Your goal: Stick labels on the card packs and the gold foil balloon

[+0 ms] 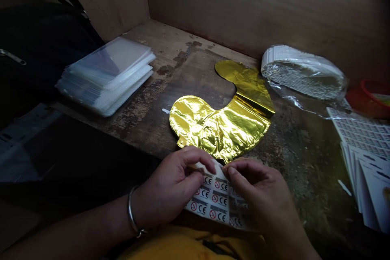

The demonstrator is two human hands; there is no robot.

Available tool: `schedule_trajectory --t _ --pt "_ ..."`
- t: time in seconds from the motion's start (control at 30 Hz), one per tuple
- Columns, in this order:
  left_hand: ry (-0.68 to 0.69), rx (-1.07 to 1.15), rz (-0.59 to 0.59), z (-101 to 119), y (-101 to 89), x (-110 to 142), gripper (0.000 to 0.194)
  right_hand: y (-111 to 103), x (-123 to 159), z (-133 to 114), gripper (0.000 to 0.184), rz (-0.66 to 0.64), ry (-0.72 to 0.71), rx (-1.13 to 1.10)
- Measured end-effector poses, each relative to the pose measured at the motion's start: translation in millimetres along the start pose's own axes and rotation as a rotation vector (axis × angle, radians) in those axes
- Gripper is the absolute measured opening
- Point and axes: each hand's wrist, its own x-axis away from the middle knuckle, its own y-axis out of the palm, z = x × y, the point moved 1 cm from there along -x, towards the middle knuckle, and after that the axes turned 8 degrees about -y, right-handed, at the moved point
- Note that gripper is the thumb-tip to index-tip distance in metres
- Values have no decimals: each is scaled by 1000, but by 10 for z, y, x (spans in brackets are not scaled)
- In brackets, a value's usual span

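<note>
My left hand (169, 187) and my right hand (258, 187) both pinch the top edge of a sheet of small stickers (216, 201) printed with CE marks and crossed-out symbols. The fingertips of both hands meet at a corner of the sheet that is curled up. Just beyond my fingers, a flat gold foil balloon (222, 118) lies crumpled on the worn wooden worktop (170, 44), its curved shape touching my hands. Its small filling tab (182, 142) points towards my left hand. A metal bangle (131, 211) circles my left wrist.
A stack of clear plastic sleeves (106, 75) lies at the left, with a dark bag (39, 44) beyond it. At the right are a plastic-wrapped bundle of sticker sheets (301, 74), loose printed sheets (361, 134) and a red bowl (373, 97). Cardboard walls stand behind.
</note>
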Motion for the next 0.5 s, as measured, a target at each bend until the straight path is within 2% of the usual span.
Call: schedule_trajectory --t 0.1,0.17,0.2,0.27,0.3,0.37,0.43,0.5 --pt "85 -198 -4 -9 -41 -29 28 -20 -8 -10 22 -18 50 -42" --pt "80 -257 -28 -22 -48 -48 31 -46 -3 -73 19 32 -55 69" --pt "66 -266 -41 -26 -45 -54 32 -63 3 -119 15 95 -179 182" --pt "33 -255 -51 -20 -30 -55 33 -86 25 -217 3 219 -549 467" --pt "19 -238 -50 -8 -21 -49 32 -88 39 -253 9 250 -750 598" --pt "11 -187 -38 33 -4 -27 31 -76 60 -273 24 198 -1062 767" --pt "24 -130 -30 76 7 0 29 -53 65 -235 31 88 -1207 833" --pt "35 -80 -35 98 11 19 22 -22 66 -180 34 16 -1244 865"
